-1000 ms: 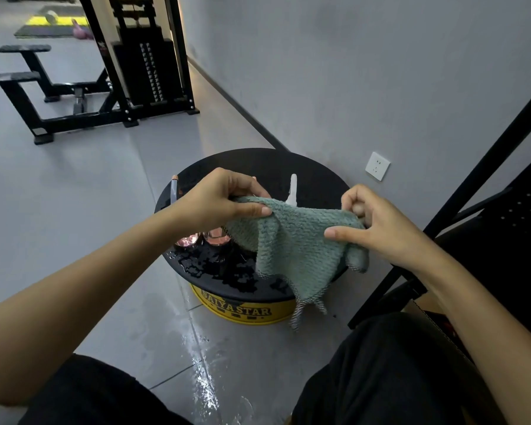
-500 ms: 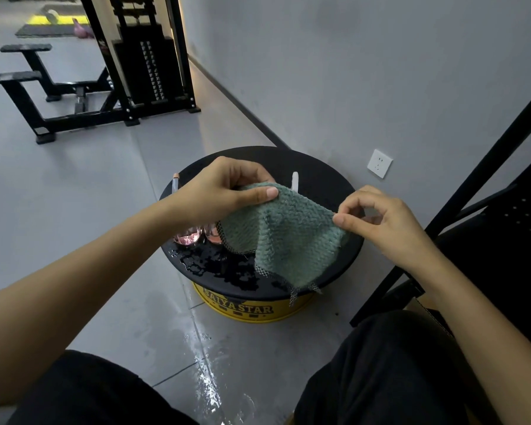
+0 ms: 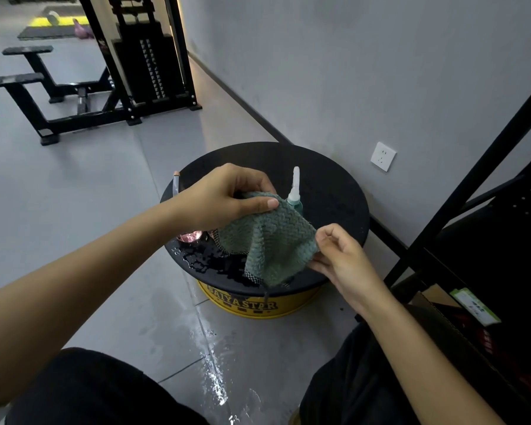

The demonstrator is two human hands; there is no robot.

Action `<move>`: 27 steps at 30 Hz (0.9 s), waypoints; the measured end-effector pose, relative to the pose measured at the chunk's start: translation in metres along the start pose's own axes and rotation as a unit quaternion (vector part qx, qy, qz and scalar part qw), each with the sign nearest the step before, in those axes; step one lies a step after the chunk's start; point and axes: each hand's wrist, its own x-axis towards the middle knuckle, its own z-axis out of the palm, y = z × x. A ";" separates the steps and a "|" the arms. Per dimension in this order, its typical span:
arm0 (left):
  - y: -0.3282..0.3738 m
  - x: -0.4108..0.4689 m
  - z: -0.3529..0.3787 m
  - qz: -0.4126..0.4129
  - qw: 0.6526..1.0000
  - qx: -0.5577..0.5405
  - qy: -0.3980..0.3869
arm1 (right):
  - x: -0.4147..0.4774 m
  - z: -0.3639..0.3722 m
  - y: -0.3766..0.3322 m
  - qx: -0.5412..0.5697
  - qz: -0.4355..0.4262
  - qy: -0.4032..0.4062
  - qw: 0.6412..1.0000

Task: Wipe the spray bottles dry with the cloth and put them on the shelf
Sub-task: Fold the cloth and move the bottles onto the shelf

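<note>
Wet, clear-walled pink bottles (image 3: 190, 236) stand at the 8 o'clock edge of the desk (image 3: 328, 191), partly behind the left hand (image 3: 224, 197), whose fingers pinch the top corner of the cloth (image 3: 270, 240). The desk's yellow side reads "SAIYASTAR" at 6 o'clock. The cloth is green and ribbed with a checked hem, and it hangs over the wet black top. Behind it, near the centre, stands a teal bottle (image 3: 295, 196) with a white nozzle. The right hand (image 3: 341, 256) pinches the cloth's 3 o'clock edge. The shelf (image 3: 497, 234) is at 3 o'clock, and its green label (image 3: 474, 305) is unreadable
</note>
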 end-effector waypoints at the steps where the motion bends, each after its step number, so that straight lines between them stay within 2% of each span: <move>1: -0.002 -0.002 0.000 -0.002 1.000 0.001 0.001 | -0.001 0.000 0.001 0.057 0.019 0.001 0.998; 3: -0.007 -0.003 0.001 -0.005 1.000 0.002 0.004 | -0.005 0.001 -0.001 0.122 0.052 0.003 0.991; 4: -0.009 -0.004 0.002 -0.008 1.000 0.001 0.004 | -0.006 0.000 -0.003 0.110 0.059 0.007 0.992; 9: -0.016 -0.006 0.004 -0.015 1.000 0.002 -0.001 | -0.006 -0.008 -0.010 -0.047 0.016 0.034 0.998; 14: -0.015 -0.005 0.008 -0.015 1.000 0.004 -0.013 | -0.002 -0.019 -0.024 -0.199 -0.029 0.041 0.979; 20: -0.017 -0.007 0.006 -0.015 1.000 0.008 -0.009 | -0.003 -0.031 -0.038 -0.087 0.031 -0.043 0.995; 27: -0.024 -0.011 0.001 -0.031 0.999 0.023 -0.007 | -0.005 -0.041 -0.045 -0.071 0.041 -0.005 0.997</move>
